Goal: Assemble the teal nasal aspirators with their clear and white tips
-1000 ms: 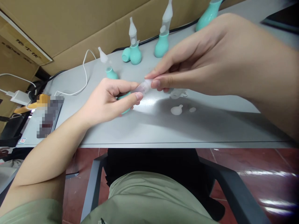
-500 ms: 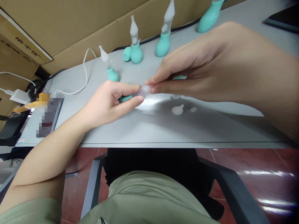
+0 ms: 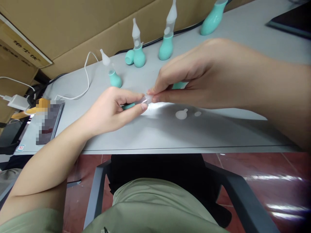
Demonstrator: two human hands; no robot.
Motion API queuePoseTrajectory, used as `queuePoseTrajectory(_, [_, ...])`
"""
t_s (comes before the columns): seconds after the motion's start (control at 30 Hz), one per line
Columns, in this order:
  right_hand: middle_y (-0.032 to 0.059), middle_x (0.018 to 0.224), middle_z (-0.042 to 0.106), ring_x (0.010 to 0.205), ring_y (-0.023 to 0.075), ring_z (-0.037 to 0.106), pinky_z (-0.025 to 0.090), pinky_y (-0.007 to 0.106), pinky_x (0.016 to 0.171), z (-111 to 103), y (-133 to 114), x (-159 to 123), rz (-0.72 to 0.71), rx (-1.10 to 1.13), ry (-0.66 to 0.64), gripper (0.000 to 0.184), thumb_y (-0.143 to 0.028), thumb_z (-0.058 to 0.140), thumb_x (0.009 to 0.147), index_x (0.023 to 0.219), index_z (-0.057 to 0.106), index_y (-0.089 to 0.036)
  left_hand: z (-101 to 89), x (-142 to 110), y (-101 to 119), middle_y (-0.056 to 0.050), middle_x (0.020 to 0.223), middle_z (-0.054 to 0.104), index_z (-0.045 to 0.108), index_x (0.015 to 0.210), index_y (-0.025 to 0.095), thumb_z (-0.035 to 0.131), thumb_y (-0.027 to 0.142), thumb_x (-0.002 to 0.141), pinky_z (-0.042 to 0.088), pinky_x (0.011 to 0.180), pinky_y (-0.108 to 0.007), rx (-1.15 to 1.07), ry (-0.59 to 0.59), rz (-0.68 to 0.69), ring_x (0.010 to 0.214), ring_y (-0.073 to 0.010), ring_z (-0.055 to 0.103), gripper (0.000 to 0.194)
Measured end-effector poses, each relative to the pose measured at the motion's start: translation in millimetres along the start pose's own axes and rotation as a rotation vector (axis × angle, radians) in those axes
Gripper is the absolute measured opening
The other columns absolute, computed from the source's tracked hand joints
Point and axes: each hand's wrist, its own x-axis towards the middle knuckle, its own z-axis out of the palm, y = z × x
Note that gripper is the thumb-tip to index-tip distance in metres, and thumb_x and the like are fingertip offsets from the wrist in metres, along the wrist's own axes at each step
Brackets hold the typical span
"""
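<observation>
My left hand [image 3: 114,108] is closed round a teal rubber bulb [image 3: 128,105], most of it hidden by the fingers. My right hand [image 3: 194,77] pinches a clear plastic tube [image 3: 146,99] that meets the bulb's mouth between thumb and forefinger. Both hands hover just above the grey table [image 3: 157,132]. A second teal piece [image 3: 179,85] shows under my right palm. Two small clear loose parts [image 3: 181,114] lie on the table just below my right hand.
Three assembled teal bulbs with clear nozzles stand at the back: one [image 3: 114,77], one [image 3: 138,56], one [image 3: 166,45]. Another teal bulb [image 3: 213,16] lies far right. A white cable [image 3: 85,77], a charger [image 3: 17,102] and a phone [image 3: 48,123] sit left. Cardboard boxes [image 3: 73,26] line the back.
Both hands have drifted slightly down and left. My right fingers have slid closer to my left, so less of the clear tube shows between them.
</observation>
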Motion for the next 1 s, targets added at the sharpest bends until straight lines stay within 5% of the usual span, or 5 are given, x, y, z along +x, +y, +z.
queuePoseTrajectory(0.23, [0.001,0.099,0.079,0.091,0.0182,0.071,0.053,0.04,0.088,8.5,3.1,0.5,0.015,0.072,0.066,0.037,-0.06,0.059,0.107,0.108,0.083,-0.032,1.9,2.0,-2.7,0.001,0.07,0.063,0.073,0.081,0.017,0.07,0.036,0.108,0.034,0.054,-0.029,-0.214,0.053,-0.063,0.061,-0.0083,0.045,0.033])
queuePoseTrajectory(0.4, [-0.0004,0.11,0.079,0.104,0.0168,0.073,0.057,0.037,0.096,12.1,1.8,0.7,-0.04,-0.023,0.164,0.035,-0.052,0.055,0.112,0.123,0.081,-0.031,4.5,7.0,-11.1,-0.002,0.084,0.072,0.072,0.091,0.018,0.066,0.036,0.111,0.049,0.068,-0.029,-0.25,0.084,-0.021,0.073,-0.0114,0.06,0.027])
queuePoseTrajectory(0.57, [-0.004,0.122,0.078,0.111,0.0159,0.076,0.058,0.035,0.103,5.1,4.2,-4.5,-0.067,-0.045,0.218,0.049,-0.064,0.054,0.11,0.148,0.073,-0.04,8.0,2.8,-18.8,-0.006,0.103,0.077,0.07,0.112,0.021,0.063,0.041,0.115,0.06,0.082,-0.031,-0.225,0.105,0.026,0.096,-0.0172,0.076,0.021])
queuePoseTrajectory(0.77, [-0.003,0.115,0.08,0.108,0.0193,0.073,0.055,0.037,0.103,-15.5,11.9,-9.8,0.045,-0.16,0.394,0.052,-0.063,0.05,0.111,0.128,0.085,-0.029,5.3,15.5,-18.2,-0.006,0.119,0.078,0.063,0.121,0.025,0.065,0.062,0.113,0.067,0.097,-0.038,-0.249,0.266,0.051,0.119,-0.0229,0.08,0.038])
queuePoseTrajectory(1.0, [0.0044,0.121,0.08,0.113,0.0237,0.071,0.053,0.041,0.106,-24.0,14.5,-10.2,0.137,-0.172,0.327,0.052,-0.06,0.049,0.111,0.129,0.084,-0.026,-10.5,65.9,-29.4,-0.004,0.109,0.074,0.062,0.106,0.022,0.08,0.053,0.102,0.061,0.088,-0.037,-0.139,0.361,0.041,0.1,-0.0163,0.067,0.036])
